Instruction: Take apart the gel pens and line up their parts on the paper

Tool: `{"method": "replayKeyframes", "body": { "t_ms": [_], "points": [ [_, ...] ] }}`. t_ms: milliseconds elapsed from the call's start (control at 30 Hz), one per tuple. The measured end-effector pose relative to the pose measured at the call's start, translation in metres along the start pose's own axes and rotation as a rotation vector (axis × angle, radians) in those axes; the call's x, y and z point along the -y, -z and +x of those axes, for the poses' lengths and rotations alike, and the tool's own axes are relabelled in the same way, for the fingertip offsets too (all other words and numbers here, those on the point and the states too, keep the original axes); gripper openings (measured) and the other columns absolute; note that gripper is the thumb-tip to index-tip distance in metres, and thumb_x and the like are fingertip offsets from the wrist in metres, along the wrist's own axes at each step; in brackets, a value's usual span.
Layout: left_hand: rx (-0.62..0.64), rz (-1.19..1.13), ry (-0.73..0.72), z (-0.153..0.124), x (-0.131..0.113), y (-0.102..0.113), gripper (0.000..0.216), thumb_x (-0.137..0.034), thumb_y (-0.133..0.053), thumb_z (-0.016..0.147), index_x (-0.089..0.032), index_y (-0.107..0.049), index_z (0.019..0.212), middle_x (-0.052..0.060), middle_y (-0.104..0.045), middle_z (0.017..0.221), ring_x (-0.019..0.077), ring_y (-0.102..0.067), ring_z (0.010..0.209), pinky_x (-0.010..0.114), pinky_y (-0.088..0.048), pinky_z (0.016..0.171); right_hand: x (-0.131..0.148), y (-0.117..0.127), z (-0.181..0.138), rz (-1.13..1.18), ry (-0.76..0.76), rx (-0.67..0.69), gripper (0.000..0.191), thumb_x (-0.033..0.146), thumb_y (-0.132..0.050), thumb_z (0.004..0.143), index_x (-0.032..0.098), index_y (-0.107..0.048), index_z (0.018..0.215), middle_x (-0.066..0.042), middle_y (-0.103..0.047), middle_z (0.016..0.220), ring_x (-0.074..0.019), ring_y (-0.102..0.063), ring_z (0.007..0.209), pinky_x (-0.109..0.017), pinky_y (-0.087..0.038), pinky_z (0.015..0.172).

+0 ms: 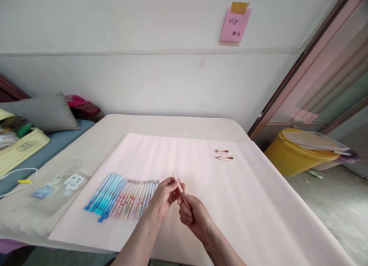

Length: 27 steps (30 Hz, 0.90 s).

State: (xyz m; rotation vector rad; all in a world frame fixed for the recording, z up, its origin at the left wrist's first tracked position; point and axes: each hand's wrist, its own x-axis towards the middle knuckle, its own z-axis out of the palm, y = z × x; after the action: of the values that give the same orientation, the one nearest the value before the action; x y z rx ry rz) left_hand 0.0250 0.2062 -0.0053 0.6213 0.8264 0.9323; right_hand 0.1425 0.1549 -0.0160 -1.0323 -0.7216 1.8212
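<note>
Between my two hands is a slim pen (177, 181) with a pale, pointed front, tilted up and to the left. My left hand (165, 197) pinches it near the front, while my right hand (195, 214) has its fingers wrapped round the brownish rear part. Left of my hands lies a row of pens, blue ones (107, 193) at the far left and patterned pale ones (133, 200) beside them. Some of the row is hidden behind my left hand and forearm. Farther back on the right, two small pens or pen parts (224, 157) lie side by side.
White paper (244, 204) covers much of the table. A clear plastic bag (61, 185) with labels lies at the left. Beyond are a grey cushion (43, 114) and a yellow box (25, 147). A yellow bucket (290, 154) stands at the right; a pink note (235, 26) is taped to the wall.
</note>
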Motion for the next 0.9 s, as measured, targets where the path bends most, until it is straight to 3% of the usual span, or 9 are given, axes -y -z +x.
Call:
{"method": "replayKeyframes", "body": {
  "t_ms": [67, 233, 333, 400, 467, 633, 767, 900],
  "points": [
    [-0.025, 0.021, -0.03, 0.0, 0.003, -0.001, 0.019, -0.03, -0.066, 0.069, -0.014, -0.06, 0.077, 0.009, -0.066, 0.078, 0.0117, -0.055, 0.052, 0.028, -0.044, 0.054, 0.0, 0.0, 0.0, -0.138, 0.052, -0.048, 0.033, 0.048, -0.04, 0.083, 0.019, -0.046, 0.069, 0.01, -0.025, 0.041, -0.0058, -0.016, 0.038, -0.021, -0.016, 0.039],
    [-0.138, 0.113, -0.089, 0.004, 0.011, 0.002, 0.02, -0.031, -0.068, 0.065, -0.014, -0.059, 0.068, 0.007, -0.066, 0.071, 0.0141, -0.058, 0.059, 0.03, -0.046, 0.063, -0.006, 0.002, 0.001, -0.84, 0.301, -0.31, 0.032, 0.041, -0.039, 0.086, 0.019, -0.043, 0.062, 0.004, -0.035, 0.048, -0.0084, -0.027, 0.043, -0.023, -0.019, 0.046],
    [-0.212, 0.166, -0.079, 0.006, 0.013, 0.004, 0.023, -0.033, -0.071, 0.061, -0.015, -0.057, 0.065, 0.005, -0.065, 0.067, 0.0139, -0.059, 0.062, 0.028, -0.046, 0.064, -0.013, 0.003, 0.003, -1.102, 0.404, -0.429, 0.03, 0.038, -0.037, 0.086, 0.02, -0.046, 0.064, 0.003, -0.038, 0.048, -0.0088, -0.024, 0.041, -0.026, -0.017, 0.047],
    [-0.26, 0.198, -0.061, 0.007, 0.014, 0.004, 0.027, -0.037, -0.072, 0.059, -0.016, -0.056, 0.063, 0.002, -0.062, 0.06, 0.012, -0.057, 0.056, 0.026, -0.044, 0.06, -0.015, 0.003, 0.004, -1.08, 0.395, -0.418, 0.03, 0.038, -0.037, 0.086, 0.02, -0.046, 0.064, 0.003, -0.039, 0.049, -0.0088, -0.026, 0.041, -0.025, -0.018, 0.047],
    [-0.277, 0.196, -0.061, 0.005, 0.012, 0.002, 0.03, -0.04, -0.072, 0.06, -0.016, -0.054, 0.061, 0.0, -0.059, 0.056, 0.0104, -0.054, 0.051, 0.024, -0.043, 0.056, -0.011, 0.003, 0.004, -0.912, 0.312, -0.332, 0.032, 0.04, -0.037, 0.086, 0.02, -0.045, 0.063, 0.004, -0.038, 0.048, -0.0088, -0.029, 0.043, -0.023, -0.021, 0.046],
    [-0.084, -0.039, -0.073, 0.001, 0.005, -0.004, 0.025, -0.031, -0.068, 0.066, -0.016, -0.062, 0.085, 0.011, -0.065, 0.091, 0.018, -0.061, 0.08, 0.03, -0.046, 0.072, 0.006, 0.004, 0.001, -0.501, 0.093, -0.187, 0.032, 0.044, -0.04, 0.083, 0.018, -0.048, 0.065, 0.008, -0.03, 0.041, -0.0067, -0.023, 0.039, -0.02, -0.018, 0.04],
    [-0.152, 0.04, -0.078, 0.004, 0.005, 0.001, 0.021, -0.023, -0.072, 0.061, -0.015, -0.061, 0.076, 0.007, -0.065, 0.077, 0.0162, -0.06, 0.071, 0.029, -0.046, 0.069, 0.007, 0.003, 0.0, -0.546, 0.119, -0.203, 0.03, 0.041, -0.044, 0.081, 0.017, -0.049, 0.063, 0.008, -0.034, 0.041, -0.006, -0.026, 0.04, -0.019, -0.021, 0.041],
    [-0.263, 0.134, -0.113, 0.006, 0.007, 0.004, 0.021, -0.029, -0.072, 0.061, -0.016, -0.058, 0.069, 0.002, -0.061, 0.066, 0.0114, -0.057, 0.061, 0.025, -0.044, 0.063, 0.004, 0.002, 0.001, -0.589, 0.123, -0.224, 0.029, 0.039, -0.043, 0.081, 0.017, -0.049, 0.063, 0.007, -0.037, 0.042, -0.0062, -0.029, 0.041, -0.019, -0.023, 0.041]
  ]
}}
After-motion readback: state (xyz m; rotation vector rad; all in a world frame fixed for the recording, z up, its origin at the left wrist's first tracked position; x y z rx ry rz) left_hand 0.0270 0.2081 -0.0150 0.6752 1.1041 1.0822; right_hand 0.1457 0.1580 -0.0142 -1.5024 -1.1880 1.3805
